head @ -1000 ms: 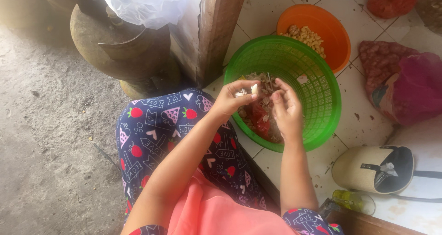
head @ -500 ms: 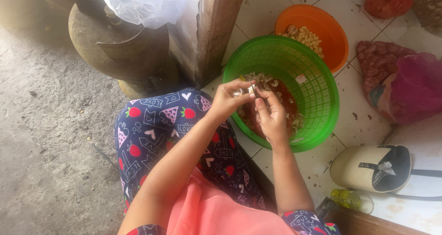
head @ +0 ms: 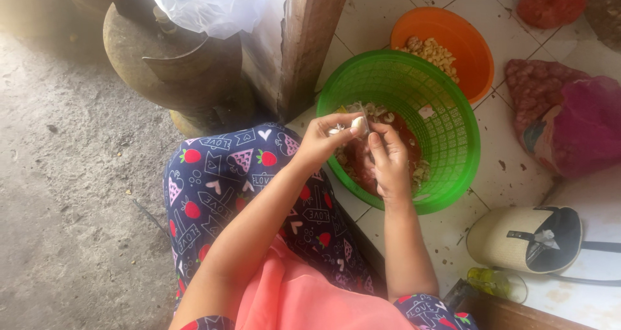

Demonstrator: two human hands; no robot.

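My left hand [head: 321, 140] pinches a pale garlic clove [head: 357, 123] between thumb and fingertips, over the near rim of a green plastic basket [head: 446, 120]. Right beside it, my right hand [head: 390, 162] has its fingertips closed on the clove's skin; whether it also holds a small blade I cannot tell. The basket holds garlic peelings and scraps over something red [head: 407, 150]. Both forearms reach out over my lap in dark patterned trousers [head: 220, 181].
An orange bowl [head: 469, 42] of peeled cloves sits behind the basket on the white tiled floor [head: 511, 168]. A red mesh sack and pink bag [head: 569, 120] lie at right, a straw hat [head: 527, 239] near right. A wooden post [head: 310, 39] and a round metal vessel [head: 162, 71] stand at left.
My right hand has drawn a little down and toward me, and its fingertips now meet the left hand's at the clove. The left hand has barely moved.
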